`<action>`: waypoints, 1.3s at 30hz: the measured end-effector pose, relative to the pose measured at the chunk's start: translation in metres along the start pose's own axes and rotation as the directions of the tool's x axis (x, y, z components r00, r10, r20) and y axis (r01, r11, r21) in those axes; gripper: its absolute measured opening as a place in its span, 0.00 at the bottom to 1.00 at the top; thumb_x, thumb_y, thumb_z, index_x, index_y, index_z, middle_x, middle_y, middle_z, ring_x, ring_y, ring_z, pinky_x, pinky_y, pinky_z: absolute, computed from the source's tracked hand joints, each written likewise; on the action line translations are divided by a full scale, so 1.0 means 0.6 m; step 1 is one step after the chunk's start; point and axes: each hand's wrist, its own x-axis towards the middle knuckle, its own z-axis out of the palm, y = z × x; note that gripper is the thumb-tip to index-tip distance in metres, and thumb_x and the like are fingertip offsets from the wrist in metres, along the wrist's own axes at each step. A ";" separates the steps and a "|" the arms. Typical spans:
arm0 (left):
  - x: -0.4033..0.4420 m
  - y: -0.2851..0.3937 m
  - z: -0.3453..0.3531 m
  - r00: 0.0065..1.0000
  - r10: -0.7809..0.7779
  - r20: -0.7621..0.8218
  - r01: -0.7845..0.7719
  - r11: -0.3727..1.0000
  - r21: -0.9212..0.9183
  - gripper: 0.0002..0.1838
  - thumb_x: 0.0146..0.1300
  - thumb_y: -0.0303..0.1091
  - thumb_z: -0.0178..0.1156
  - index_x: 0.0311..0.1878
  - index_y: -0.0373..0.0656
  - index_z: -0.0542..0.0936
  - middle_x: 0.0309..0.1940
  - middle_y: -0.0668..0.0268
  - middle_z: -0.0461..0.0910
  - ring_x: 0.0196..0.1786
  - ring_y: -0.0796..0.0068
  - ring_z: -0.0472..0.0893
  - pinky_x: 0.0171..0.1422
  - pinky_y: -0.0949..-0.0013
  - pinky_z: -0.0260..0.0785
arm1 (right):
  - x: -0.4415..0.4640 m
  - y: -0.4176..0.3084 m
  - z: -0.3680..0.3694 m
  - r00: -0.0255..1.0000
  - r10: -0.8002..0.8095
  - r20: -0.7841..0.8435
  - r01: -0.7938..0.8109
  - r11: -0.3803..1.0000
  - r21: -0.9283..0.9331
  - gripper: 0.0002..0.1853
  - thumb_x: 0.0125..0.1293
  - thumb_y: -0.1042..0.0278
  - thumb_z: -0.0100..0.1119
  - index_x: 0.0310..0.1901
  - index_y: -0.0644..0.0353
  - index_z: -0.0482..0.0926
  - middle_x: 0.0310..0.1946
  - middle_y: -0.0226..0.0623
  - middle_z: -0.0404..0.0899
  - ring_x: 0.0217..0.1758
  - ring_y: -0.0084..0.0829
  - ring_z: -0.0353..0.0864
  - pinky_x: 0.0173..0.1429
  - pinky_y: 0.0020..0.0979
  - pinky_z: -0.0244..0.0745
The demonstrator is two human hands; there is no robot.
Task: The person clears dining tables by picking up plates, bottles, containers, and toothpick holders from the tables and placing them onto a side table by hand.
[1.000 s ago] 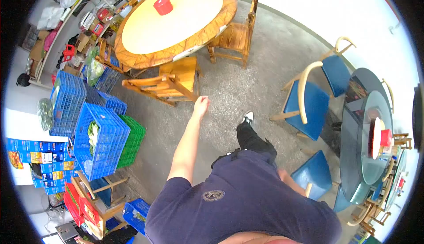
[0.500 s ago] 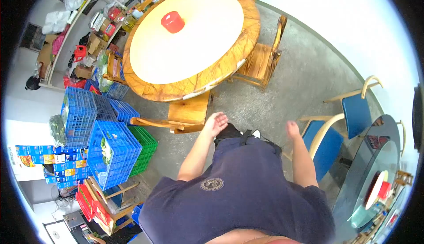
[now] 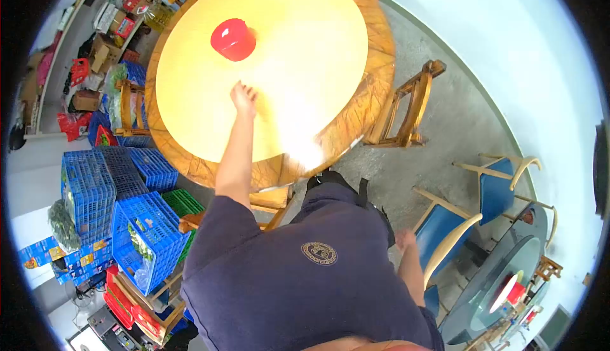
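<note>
A round wooden table (image 3: 382,52) with a pale yellow centre fills the upper middle of the view. On it stands a red round container (image 3: 233,40). My left hand (image 3: 244,99) is over the tabletop, just below the red container and apart from it, empty, its fingers loosely spread. Low on the right, my right hand (image 3: 405,239) hangs beside my body, near a blue-seated chair (image 3: 438,227); its fingers are blurred.
Wooden chairs (image 3: 410,109) stand round the table. Blue crates (image 3: 149,240) and a green crate (image 3: 183,205) are stacked at the left, below loaded shelves (image 3: 60,65). A glass-topped table (image 3: 508,271) stands at the lower right.
The round table and red container are now closer. My left hand has moved up and forward over the tabletop. My right hand has dropped lower beside my body.
</note>
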 end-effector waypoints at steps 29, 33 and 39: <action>0.070 0.001 0.041 0.780 -0.234 0.581 -0.138 0.840 0.524 0.39 0.54 0.30 0.67 0.66 0.41 0.57 0.61 0.58 0.67 0.64 0.66 0.66 0.68 0.62 0.60 | -0.110 -0.186 0.228 0.828 -0.542 0.143 0.500 0.601 -0.624 0.18 0.61 0.61 0.56 0.50 0.63 0.76 0.41 0.47 0.80 0.47 0.40 0.80 0.53 0.35 0.72; -0.008 -0.082 -0.001 0.654 -0.519 0.551 0.284 0.843 0.457 0.35 0.56 0.30 0.63 0.66 0.44 0.60 0.62 0.62 0.67 0.64 0.68 0.66 0.69 0.61 0.59 | -0.164 -0.363 0.402 0.661 -0.643 0.386 0.750 0.556 -0.358 0.23 0.61 0.58 0.57 0.55 0.61 0.72 0.47 0.45 0.77 0.50 0.37 0.77 0.52 0.35 0.72; -0.078 -0.107 0.011 0.630 -0.509 0.587 0.300 0.856 0.420 0.32 0.58 0.35 0.59 0.66 0.43 0.60 0.61 0.60 0.68 0.63 0.62 0.68 0.68 0.57 0.61 | -0.206 -0.447 0.639 0.541 -0.681 0.494 0.839 0.391 -0.379 0.40 0.65 0.39 0.46 0.66 0.66 0.57 0.61 0.54 0.66 0.66 0.47 0.63 0.70 0.41 0.53</action>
